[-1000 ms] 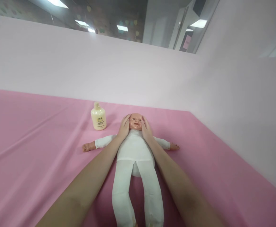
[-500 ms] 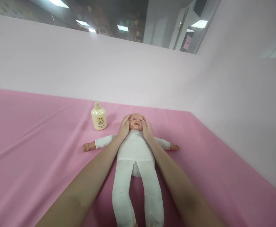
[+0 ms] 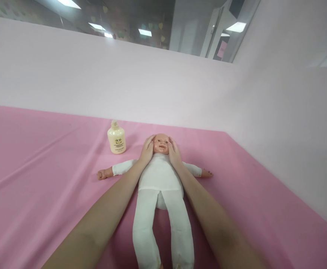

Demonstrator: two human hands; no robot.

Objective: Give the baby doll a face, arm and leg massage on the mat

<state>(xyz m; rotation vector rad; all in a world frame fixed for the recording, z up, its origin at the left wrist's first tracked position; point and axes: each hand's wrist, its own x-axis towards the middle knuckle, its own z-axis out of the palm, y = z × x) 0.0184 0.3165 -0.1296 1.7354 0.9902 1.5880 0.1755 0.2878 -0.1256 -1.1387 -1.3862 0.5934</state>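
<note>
A baby doll [image 3: 160, 176] in white clothes lies on its back on the pink cloth [image 3: 40, 168], arms spread, legs pointing toward me. My left hand [image 3: 147, 151] cups the left side of the doll's head, fingers curved along the cheek. My right hand [image 3: 174, 152] cups the other side in the same way. The doll's face [image 3: 161, 144] shows between the two hands. Both forearms run along either side of the doll's body.
A cream pump bottle [image 3: 116, 139] stands upright just left of the doll's head. Pale pink partition walls [image 3: 141, 82] close off the back and right of the cloth-covered surface. Wide pink cloth stretches to the left.
</note>
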